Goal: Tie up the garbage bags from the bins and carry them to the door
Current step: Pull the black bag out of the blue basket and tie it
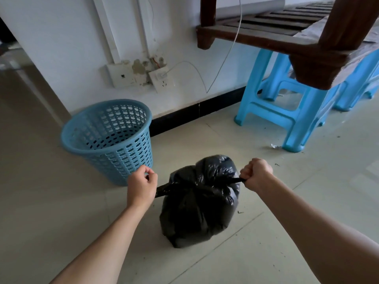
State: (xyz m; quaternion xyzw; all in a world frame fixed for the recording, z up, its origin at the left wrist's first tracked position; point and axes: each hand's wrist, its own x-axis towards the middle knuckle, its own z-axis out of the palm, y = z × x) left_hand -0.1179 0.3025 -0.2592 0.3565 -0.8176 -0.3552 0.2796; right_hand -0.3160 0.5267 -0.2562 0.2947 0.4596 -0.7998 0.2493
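A full black garbage bag (199, 201) sits on the tiled floor (307, 201) at lower centre of the frame, just right of an unlined blue perforated bin (108, 138) standing near the white wall (71, 48). Both bare forearms reach in from the bottom corners. The left hand (141, 186) and the right hand (256, 174) each have their fingers curled tight around a stretched strip of the bag's top, drawn taut to opposite sides.

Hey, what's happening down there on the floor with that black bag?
A person is tying up a black garbage bag that sits on the tiled floor. The left hand and the right hand each grip one twisted end of the bag's top and pull them apart, tightening a knot. The blue bin beside it stands empty, with no bag inside.
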